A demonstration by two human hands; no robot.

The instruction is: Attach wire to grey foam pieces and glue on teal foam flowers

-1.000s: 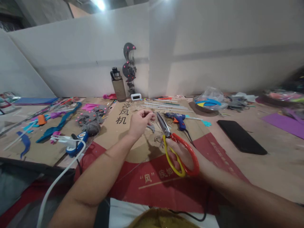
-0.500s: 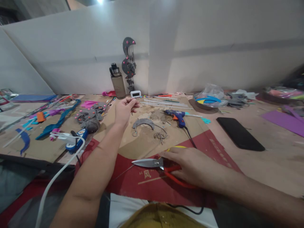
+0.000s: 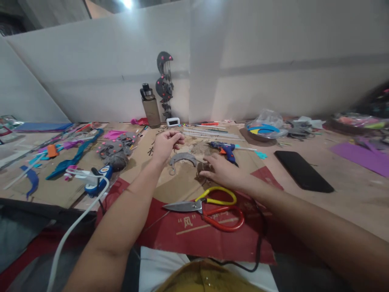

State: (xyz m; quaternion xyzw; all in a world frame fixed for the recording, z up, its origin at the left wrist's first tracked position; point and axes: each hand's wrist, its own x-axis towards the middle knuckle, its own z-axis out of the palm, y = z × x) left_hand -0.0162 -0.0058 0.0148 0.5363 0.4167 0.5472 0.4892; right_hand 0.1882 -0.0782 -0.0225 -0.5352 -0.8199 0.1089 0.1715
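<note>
Crescent (image 3: 183,158) on the counter (image 3: 349,202), scissors (image 3: 206,205) nearby.
Left hand (image 3: 166,144) pinched closed above it, contents unclear; right hand (image 3: 223,172) open, lying flat just beside it.

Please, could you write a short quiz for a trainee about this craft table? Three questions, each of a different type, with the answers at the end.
1. True or false: the right hand is holding the scissors.
2. Which way do the blades of the scissors point in the picture?
A) to the right
B) to the left
C) straight at the wall
3. Fill in the missing word: one handle of the scissors is red and the other is ___.

Key
1. False. The scissors lie free on the red part of the cardboard, and the right hand rests flat and open beyond them.
2. B
3. yellow
</note>
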